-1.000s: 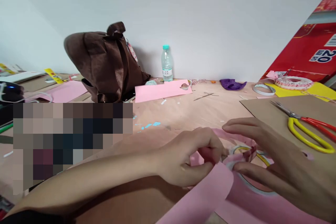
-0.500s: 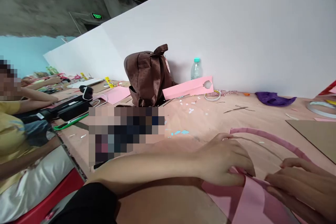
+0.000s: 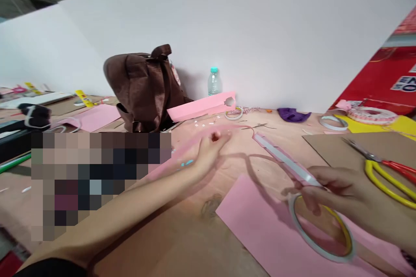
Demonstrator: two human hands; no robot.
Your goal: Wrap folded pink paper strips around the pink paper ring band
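My left hand is raised over the middle of the table, fingers curled in; whatever they grip, if anything, is hidden. A blurred pink paper strip arcs just behind it and bends down towards my right hand. That hand pinches the strip's near part, where a pale band of tape runs along the paper. Hanging at its fingers is a tape roll with a yellow inner rim. Beneath the roll, a pink paper sheet lies on the table.
Scissors with red and yellow handles rest on brown cardboard at right. Towards the wall stand a brown backpack and a bottle, with a cut pink sheet and purple cloth nearby.
The view has swung right, so the person at left is out of frame. My hands have moved apart; the left is away from the pink paper sheet, and tape roll and scissors now show.
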